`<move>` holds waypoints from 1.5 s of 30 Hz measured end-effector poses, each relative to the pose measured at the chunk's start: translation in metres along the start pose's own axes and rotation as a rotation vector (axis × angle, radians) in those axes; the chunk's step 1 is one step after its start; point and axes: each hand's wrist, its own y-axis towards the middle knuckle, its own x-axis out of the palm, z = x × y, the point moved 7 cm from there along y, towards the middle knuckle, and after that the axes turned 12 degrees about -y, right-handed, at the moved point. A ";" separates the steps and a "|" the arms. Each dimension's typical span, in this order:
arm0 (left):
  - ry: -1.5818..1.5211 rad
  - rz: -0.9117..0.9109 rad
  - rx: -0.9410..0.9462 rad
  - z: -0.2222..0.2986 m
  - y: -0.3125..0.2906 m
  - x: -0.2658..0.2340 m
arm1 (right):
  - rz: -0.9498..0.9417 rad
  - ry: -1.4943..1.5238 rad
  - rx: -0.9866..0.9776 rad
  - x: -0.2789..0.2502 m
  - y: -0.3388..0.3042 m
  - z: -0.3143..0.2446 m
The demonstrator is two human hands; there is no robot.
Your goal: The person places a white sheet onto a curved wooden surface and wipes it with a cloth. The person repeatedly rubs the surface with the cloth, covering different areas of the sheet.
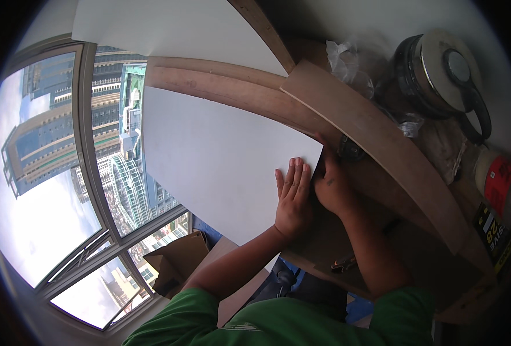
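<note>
White panel (221, 155) in front of you, tilted. Your left hand (293, 196) lies on its face near the right edge, palm down, fingers extended, not gripping. Your right hand (331, 185) is at the panel's right edge, fingers partly hidden behind it; can't tell if it's gripping. Brown wooden strip (382, 150) right of the panel; jug with a black handle (453, 68) and red-labelled roll (496, 181) farther right of it. Orange-handled tool (343, 264) below right of the panel, cardboard box (177, 260) below left, window (81, 150) left.
</note>
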 end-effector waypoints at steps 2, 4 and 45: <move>0.006 0.002 0.011 -0.002 0.002 0.005 | -0.012 0.051 0.005 0.002 0.002 -0.001; 0.031 0.000 0.011 -0.003 0.001 0.007 | -0.042 0.068 0.020 0.003 0.002 0.000; 0.059 -0.043 -0.055 -0.015 0.000 0.029 | 0.110 0.086 0.166 -0.025 -0.074 0.002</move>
